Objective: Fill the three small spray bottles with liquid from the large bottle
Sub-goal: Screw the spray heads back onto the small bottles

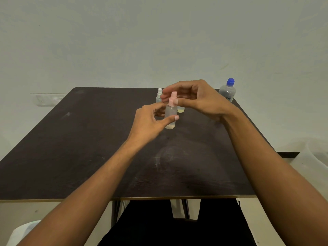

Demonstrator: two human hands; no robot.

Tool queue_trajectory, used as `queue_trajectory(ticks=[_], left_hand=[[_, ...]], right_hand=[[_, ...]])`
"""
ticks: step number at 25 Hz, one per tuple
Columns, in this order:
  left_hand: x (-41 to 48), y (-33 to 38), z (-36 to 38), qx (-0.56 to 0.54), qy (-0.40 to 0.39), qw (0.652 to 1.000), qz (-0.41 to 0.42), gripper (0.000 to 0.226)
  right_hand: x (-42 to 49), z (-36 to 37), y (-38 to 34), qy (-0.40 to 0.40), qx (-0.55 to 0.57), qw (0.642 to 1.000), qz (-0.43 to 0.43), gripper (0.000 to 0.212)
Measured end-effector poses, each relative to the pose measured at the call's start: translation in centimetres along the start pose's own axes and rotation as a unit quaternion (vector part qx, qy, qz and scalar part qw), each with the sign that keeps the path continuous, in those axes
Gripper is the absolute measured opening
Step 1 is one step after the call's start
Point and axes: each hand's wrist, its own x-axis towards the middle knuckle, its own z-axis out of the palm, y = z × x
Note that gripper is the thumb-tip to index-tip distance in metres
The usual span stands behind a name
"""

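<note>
In the left hand [150, 121], the small bottle [170, 113] is smooth, clear plastic with a faint frosted haze. Its pink spray top [172, 99], pinched by the right hand [193, 98], looks like matt plastic. Just behind the hands, the white-topped bottle [159, 95] is translucent plastic too, and so is the yellowish bottle [181, 109]. Out past the right hand, the large bottle [227, 92] is clear, shiny plastic with a blue plastic cap. Under both hands, the table [88, 148] is dark and matt, scuffed with pale smears, and its near edge shows bare light wood.
</note>
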Motion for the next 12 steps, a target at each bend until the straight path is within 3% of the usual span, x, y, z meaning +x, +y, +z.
queue_trajectory(ticks=[4,7,12], left_hand=[[-0.1,0.0,0.1,-0.002,0.001,1.0,-0.001,0.044],[-0.2,-0.1,0.5,0.006,-0.005,1.0,-0.01,0.043],[-0.3,-0.3,0.2,-0.007,-0.001,1.0,-0.001,0.043]], right_hand=[[0.4,1.0,0.4,0.122,-0.074,0.989,0.023,0.028],[0.5,2.6,1.0,0.193,-0.124,0.973,0.029,0.035],[-0.5,2.3,0.9,0.082,-0.005,0.997,0.016,0.039]])
